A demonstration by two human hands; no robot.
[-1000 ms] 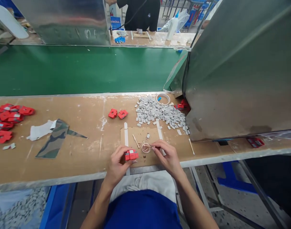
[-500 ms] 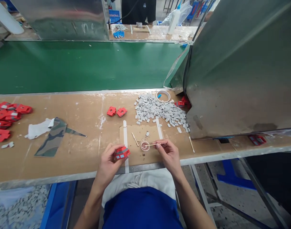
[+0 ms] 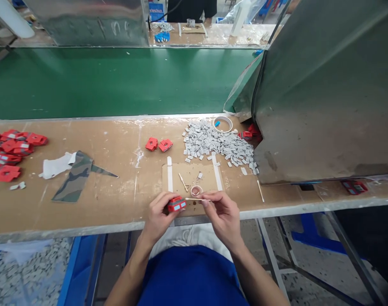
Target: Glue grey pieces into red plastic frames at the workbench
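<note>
My left hand (image 3: 160,213) is closed around a small red toy vehicle part (image 3: 177,204) with pale blue windows and a grey band. Between the fingertips of my right hand (image 3: 224,216) is a cotton swab (image 3: 195,199), its tip pointing left and close to the red part; I cannot tell if they touch. Just beyond the swab sits a small round cup (image 3: 196,191) on a taped cardboard sheet (image 3: 206,172). Another swab (image 3: 183,182) and a little grey piece (image 3: 200,175) lie on that sheet.
Two red parts (image 3: 165,145) sit beyond the cardboard, left of a heap of grey pieces (image 3: 219,142) with a tape roll (image 3: 223,124). More red parts (image 3: 9,146) and a camouflage cloth (image 3: 73,178) lie leftward. A metal panel (image 3: 321,97) bounds the right side. A person (image 3: 191,10) stands across the green belt (image 3: 117,80).
My right hand has drawn the swab out of the cup and nearer to me. My left hand has brought the red part rightward, up to the swab's tip. The view has shifted slightly.
</note>
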